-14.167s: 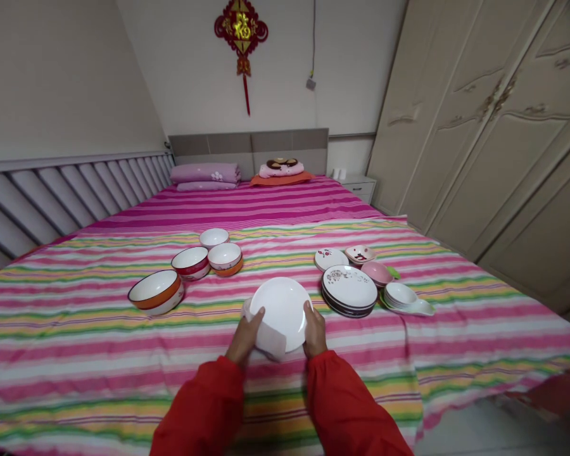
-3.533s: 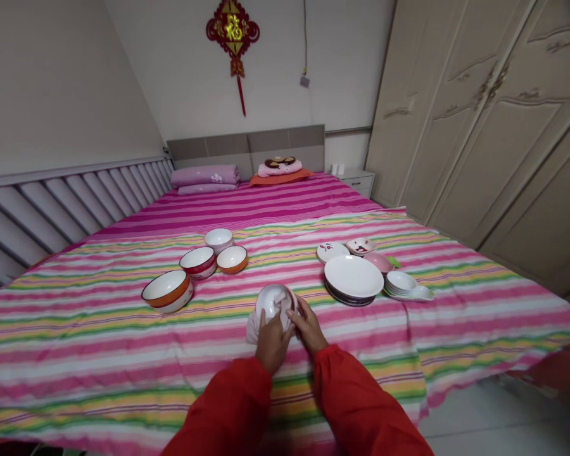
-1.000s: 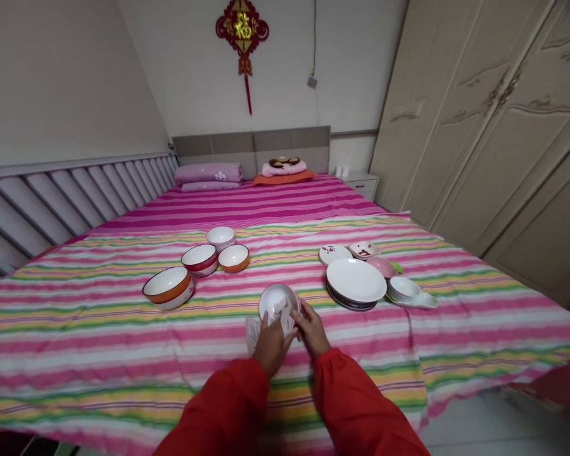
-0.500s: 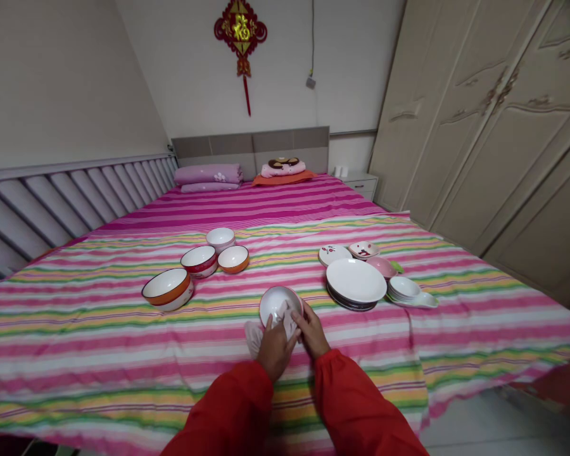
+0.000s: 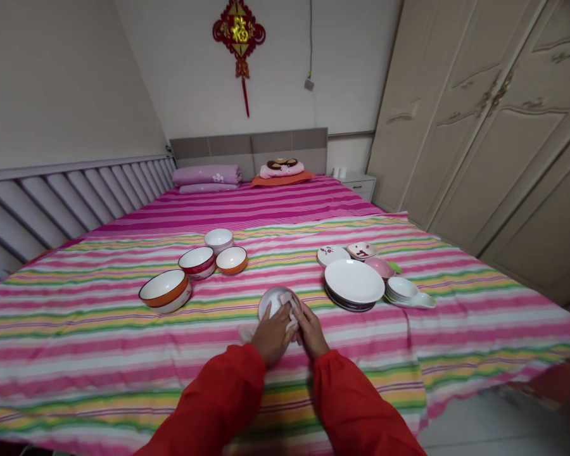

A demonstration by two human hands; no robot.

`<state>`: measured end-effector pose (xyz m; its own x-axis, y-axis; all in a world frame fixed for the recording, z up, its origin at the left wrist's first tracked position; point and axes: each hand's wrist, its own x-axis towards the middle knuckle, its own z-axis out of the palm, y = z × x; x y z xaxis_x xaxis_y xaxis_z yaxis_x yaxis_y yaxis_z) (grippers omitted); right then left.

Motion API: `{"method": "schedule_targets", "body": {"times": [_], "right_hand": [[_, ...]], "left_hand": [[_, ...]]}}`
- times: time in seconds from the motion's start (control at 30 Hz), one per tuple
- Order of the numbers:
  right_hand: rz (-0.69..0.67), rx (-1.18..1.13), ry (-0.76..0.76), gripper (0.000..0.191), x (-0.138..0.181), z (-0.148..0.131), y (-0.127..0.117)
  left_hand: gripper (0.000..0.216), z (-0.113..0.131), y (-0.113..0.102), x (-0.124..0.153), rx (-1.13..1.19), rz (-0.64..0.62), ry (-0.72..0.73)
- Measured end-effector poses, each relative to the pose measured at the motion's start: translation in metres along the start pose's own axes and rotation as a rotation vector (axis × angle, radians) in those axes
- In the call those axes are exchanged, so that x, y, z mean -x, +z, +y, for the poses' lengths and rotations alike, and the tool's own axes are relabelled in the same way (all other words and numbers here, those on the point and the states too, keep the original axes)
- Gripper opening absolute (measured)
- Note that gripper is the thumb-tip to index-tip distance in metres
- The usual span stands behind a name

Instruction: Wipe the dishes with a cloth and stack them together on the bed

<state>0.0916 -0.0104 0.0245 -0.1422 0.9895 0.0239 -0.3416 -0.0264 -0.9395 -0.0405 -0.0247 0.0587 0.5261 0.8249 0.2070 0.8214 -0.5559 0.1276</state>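
A small white bowl [image 5: 267, 301] with a thin dark rim is low over the striped sheet in front of me, its open side up. My right hand [image 5: 312, 330] grips its right rim, thumb on the inside. A pale cloth [image 5: 289, 303] is bunched in the bowl, and part of it trails out at the lower left. My left hand [image 5: 272, 334] reaches over the near rim and presses the cloth to the inside. My left fingers partly hide the bowl and the cloth.
To the left stand an orange-banded bowl [image 5: 167, 292], a red bowl [image 5: 197, 263], a small orange bowl [image 5: 232, 260] and a white bowl [image 5: 219, 240]. On the right are stacked plates [image 5: 354, 282], patterned saucers [image 5: 332, 255], a pink dish [image 5: 380, 267] and small white dishes [image 5: 402, 288].
My left hand has moved up and left, deeper into the bowl with the cloth, and now covers more of it. My right hand keeps its grip on the rim.
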Motion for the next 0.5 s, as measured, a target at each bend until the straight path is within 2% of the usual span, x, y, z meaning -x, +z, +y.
{"method": "schedule_targets", "body": {"times": [0.13, 0.27, 0.33, 0.43, 0.5], "right_hand": [[0.003, -0.005, -0.005, 0.073, -0.001, -0.002, 0.000], [0.008, -0.028, -0.024, 0.063, 0.002, -0.002, 0.002], [0.002, -0.038, -0.024, 0.064, 0.003, -0.001, 0.002], [0.007, -0.067, -0.013, 0.069, 0.002, 0.002, 0.001], [0.033, -0.094, 0.000, 0.068, 0.001, 0.005, -0.001]], "left_hand": [[0.043, -0.007, -0.008, -0.008, -0.016, -0.016, -0.053], [0.039, -0.012, -0.011, 0.011, 0.071, 0.010, -0.025], [0.039, -0.008, -0.015, 0.023, 0.251, 0.053, -0.072], [0.039, -0.001, -0.030, 0.030, 0.725, 0.150, -0.258], [0.042, 0.000, -0.045, 0.027, 1.030, 0.293, -0.422]]}}
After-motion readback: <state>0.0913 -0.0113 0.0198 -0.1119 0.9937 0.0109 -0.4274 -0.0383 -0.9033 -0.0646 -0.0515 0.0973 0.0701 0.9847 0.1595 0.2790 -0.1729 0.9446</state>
